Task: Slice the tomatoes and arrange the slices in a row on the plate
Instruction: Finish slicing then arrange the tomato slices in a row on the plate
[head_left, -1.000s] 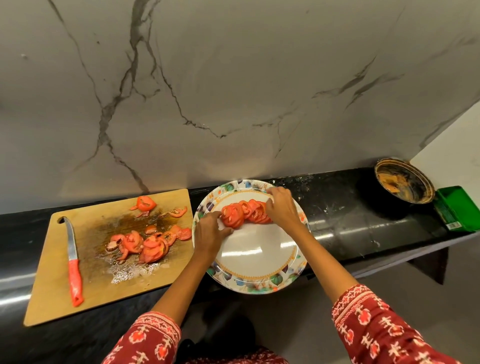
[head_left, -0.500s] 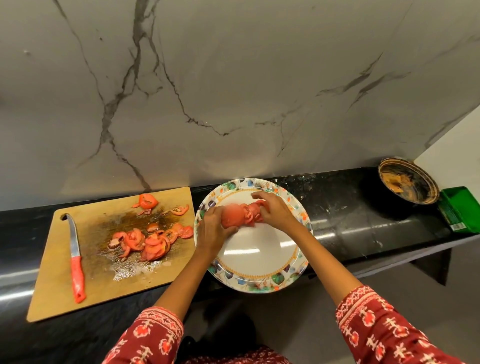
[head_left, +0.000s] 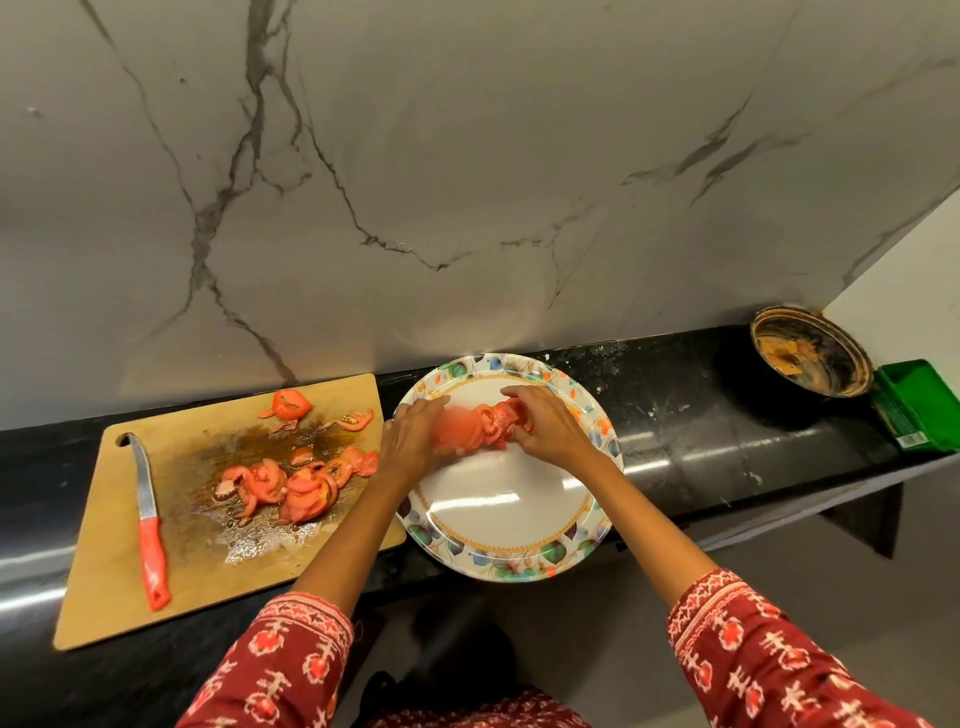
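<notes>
A round plate (head_left: 506, 525) with a leaf-patterned rim sits on the black counter. On its far half lies a bunch of red tomato slices (head_left: 475, 428), blurred on the left. My left hand (head_left: 413, 436) presses against the bunch's left end with fingers fairly straight. My right hand (head_left: 548, 428) covers the right end, its fingers curled over the slices. More tomato slices (head_left: 298, 480) lie in a wet heap on the wooden cutting board (head_left: 119, 582), with a few pieces (head_left: 291, 405) near its far edge.
A red-handled knife (head_left: 148, 525) lies on the board's left side. A dirty round pot lid (head_left: 810, 351) and a green box (head_left: 917, 402) stand at the counter's right end. A marble wall rises just behind the counter (head_left: 701, 410).
The row of slices on the plate has been squeezed together: my right hand slid left toward my left hand, and the slices now form a shorter bunch.
</notes>
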